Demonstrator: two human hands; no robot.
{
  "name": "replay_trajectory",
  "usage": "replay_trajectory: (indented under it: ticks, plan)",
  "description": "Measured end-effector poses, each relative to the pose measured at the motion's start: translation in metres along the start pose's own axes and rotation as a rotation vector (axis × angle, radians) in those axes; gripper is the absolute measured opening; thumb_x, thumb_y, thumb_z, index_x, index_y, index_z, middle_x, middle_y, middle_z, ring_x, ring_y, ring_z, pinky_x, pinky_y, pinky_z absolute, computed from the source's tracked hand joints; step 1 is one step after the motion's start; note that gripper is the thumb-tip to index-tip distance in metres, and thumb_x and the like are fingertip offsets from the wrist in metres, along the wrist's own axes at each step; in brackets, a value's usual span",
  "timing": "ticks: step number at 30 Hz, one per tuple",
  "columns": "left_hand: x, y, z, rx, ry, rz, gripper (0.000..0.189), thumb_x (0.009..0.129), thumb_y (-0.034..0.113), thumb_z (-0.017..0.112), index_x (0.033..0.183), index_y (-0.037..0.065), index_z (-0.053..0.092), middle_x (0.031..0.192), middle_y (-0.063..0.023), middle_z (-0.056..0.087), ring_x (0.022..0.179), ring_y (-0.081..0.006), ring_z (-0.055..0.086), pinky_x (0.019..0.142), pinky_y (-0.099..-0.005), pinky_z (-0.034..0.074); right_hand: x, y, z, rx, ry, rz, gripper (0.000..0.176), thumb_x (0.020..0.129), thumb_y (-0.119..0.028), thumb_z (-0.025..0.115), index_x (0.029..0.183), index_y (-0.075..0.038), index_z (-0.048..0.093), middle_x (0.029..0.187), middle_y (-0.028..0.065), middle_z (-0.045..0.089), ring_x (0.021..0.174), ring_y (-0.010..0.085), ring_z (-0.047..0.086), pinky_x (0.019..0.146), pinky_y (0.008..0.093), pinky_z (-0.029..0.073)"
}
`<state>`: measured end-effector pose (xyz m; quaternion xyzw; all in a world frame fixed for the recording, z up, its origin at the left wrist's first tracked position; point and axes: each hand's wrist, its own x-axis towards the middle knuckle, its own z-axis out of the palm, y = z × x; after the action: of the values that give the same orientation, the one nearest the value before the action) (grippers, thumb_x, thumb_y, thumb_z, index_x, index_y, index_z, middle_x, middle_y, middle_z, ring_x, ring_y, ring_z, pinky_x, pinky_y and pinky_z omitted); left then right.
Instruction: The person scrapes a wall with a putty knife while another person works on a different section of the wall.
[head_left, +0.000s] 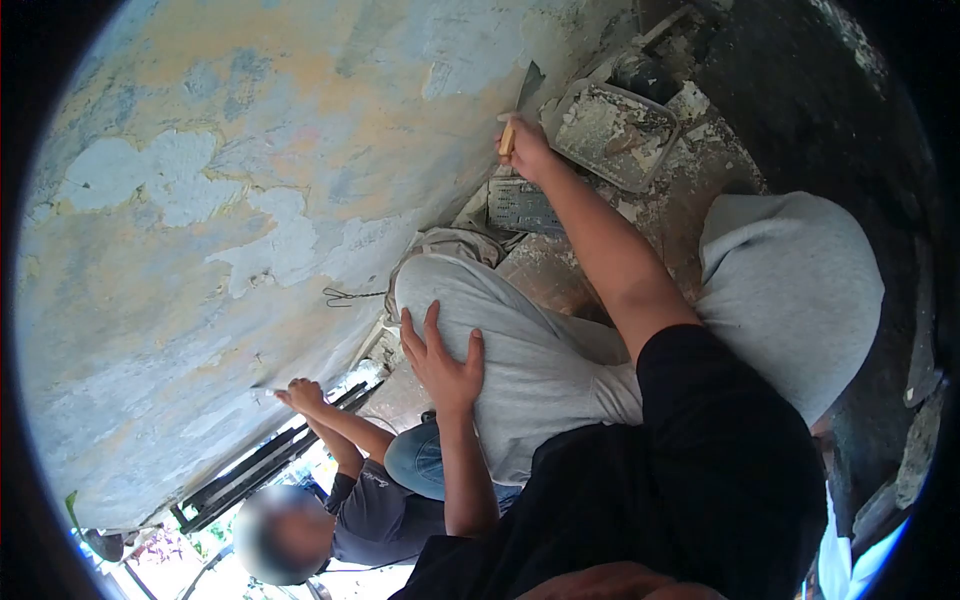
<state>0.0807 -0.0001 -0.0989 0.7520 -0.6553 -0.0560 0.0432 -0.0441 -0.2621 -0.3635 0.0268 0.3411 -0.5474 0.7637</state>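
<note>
My right hand [523, 150] is wrapped round the wooden handle of a scraper [530, 86]. Its dark flat blade points up and lies close along the lower part of the peeling wall [330, 130]. Fingers spread, my left hand [445, 365] rests on the knee of my grey trousers [540, 370]. A rectangular tray [648, 184] covered in pale flakes lies just right of my right hand. Below that hand is a dark slotted plastic piece [522, 205].
A co-worker [400, 515] in a dark shirt crouches at lower left, hands raised at the wall with a small tool. Paint debris litters the floor [715, 150]. A twisted wire [352, 295] sticks out near my knee. Dark slats [265, 460] run beside the co-worker.
</note>
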Motion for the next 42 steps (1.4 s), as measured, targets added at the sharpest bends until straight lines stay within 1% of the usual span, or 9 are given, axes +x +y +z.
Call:
replay_trajectory:
  ticks: [8, 12, 17, 21, 24, 29, 33, 38, 42]
  plan:
    - [0.007, 0.008, -0.001, 0.035, -0.014, 0.005, 0.067, 0.079, 0.03, 0.074, 0.14, 0.013, 0.051, 0.153, -0.0279, 0.03, 0.14, -0.0494, 0.03, 0.113, -0.0566, 0.028, -0.035, 0.064, 0.003, -0.4, -0.023, 0.104, 0.029, 0.104, -0.041, 0.046, 0.106, -0.013, 0.053, 0.071, 0.0039, 0.055, 0.057, 0.0167, 0.054, 0.046, 0.03, 0.041]
    - [0.003, 0.004, 0.0, 0.008, -0.011, 0.008, 0.067, 0.079, 0.03, 0.074, 0.14, 0.013, 0.052, 0.153, -0.028, 0.03, 0.139, -0.049, 0.031, 0.113, -0.0569, 0.028, 0.003, -0.018, 0.011, -0.114, 0.038, 0.014, 0.034, 0.103, -0.046, 0.046, 0.107, -0.013, 0.051, 0.071, 0.0039, 0.055, 0.056, 0.0173, 0.054, 0.046, 0.0311, 0.041]
    - [-0.004, -0.006, 0.004, -0.014, 0.02, -0.014, 0.066, 0.079, 0.031, 0.074, 0.139, 0.013, 0.052, 0.153, -0.0281, 0.029, 0.139, -0.0492, 0.031, 0.113, -0.0568, 0.028, 0.009, 0.02, 0.003, -0.383, 0.139, 0.017, 0.033, 0.103, -0.043, 0.044, 0.115, -0.013, 0.051, 0.085, 0.0096, 0.059, 0.068, 0.0181, 0.06, 0.047, 0.0326, 0.044]
    - [0.003, -0.002, 0.001, 0.009, 0.012, 0.016, 0.067, 0.079, 0.031, 0.074, 0.139, 0.013, 0.052, 0.153, -0.0281, 0.029, 0.139, -0.0495, 0.031, 0.113, -0.0567, 0.028, 0.017, 0.096, -0.016, -0.943, 0.181, -0.164, 0.039, 0.103, -0.041, 0.04, 0.119, -0.007, 0.052, 0.087, 0.0168, 0.062, 0.075, 0.0289, 0.064, 0.064, 0.0457, 0.051]
    - [0.0, -0.002, 0.001, 0.008, -0.003, 0.007, 0.067, 0.079, 0.031, 0.074, 0.14, 0.013, 0.051, 0.153, -0.0281, 0.029, 0.139, -0.0498, 0.031, 0.113, -0.0568, 0.029, -0.002, 0.056, -0.001, -1.016, 0.326, -0.333, 0.055, 0.105, -0.042, 0.035, 0.121, 0.006, 0.054, 0.122, 0.0325, 0.058, 0.115, 0.0496, 0.055, 0.099, 0.055, 0.042]
    - [-0.001, -0.01, 0.005, 0.0, 0.027, 0.031, 0.065, 0.08, 0.027, 0.075, 0.14, 0.015, 0.051, 0.154, -0.0283, 0.03, 0.138, -0.0489, 0.033, 0.112, -0.0549, 0.029, 0.055, -0.09, -0.018, -0.69, 0.526, -0.369, 0.05, 0.103, -0.037, 0.039, 0.108, 0.008, 0.061, 0.106, 0.0326, 0.064, 0.105, 0.0501, 0.06, 0.091, 0.0555, 0.047]
    - [0.003, -0.005, 0.003, 0.003, 0.029, 0.019, 0.065, 0.08, 0.027, 0.075, 0.14, 0.015, 0.051, 0.153, -0.0282, 0.03, 0.138, -0.0486, 0.033, 0.112, -0.0552, 0.029, 0.024, -0.058, -0.021, -1.056, 0.557, -0.576, 0.047, 0.102, -0.035, 0.041, 0.106, 0.007, 0.062, 0.101, 0.0312, 0.065, 0.101, 0.0499, 0.061, 0.089, 0.0565, 0.046]
    - [0.01, 0.008, 0.0, 0.043, -0.011, 0.037, 0.065, 0.08, 0.027, 0.075, 0.139, 0.014, 0.052, 0.153, -0.0282, 0.03, 0.138, -0.0482, 0.034, 0.112, -0.0557, 0.029, -0.024, 0.047, -0.012, -1.255, 0.342, -0.403, 0.042, 0.102, -0.034, 0.042, 0.106, 0.005, 0.059, 0.101, 0.032, 0.065, 0.098, 0.0497, 0.062, 0.087, 0.0582, 0.047]
    - [0.011, 0.004, 0.006, -0.001, -0.018, 0.043, 0.068, 0.078, 0.03, 0.075, 0.139, 0.014, 0.052, 0.153, -0.0267, 0.03, 0.14, -0.0486, 0.029, 0.113, -0.0574, 0.028, -0.034, 0.041, -0.001, -1.207, 0.354, -0.316, 0.043, 0.102, -0.035, 0.041, 0.106, 0.004, 0.059, 0.1, 0.0326, 0.065, 0.098, 0.0494, 0.062, 0.086, 0.06, 0.047]
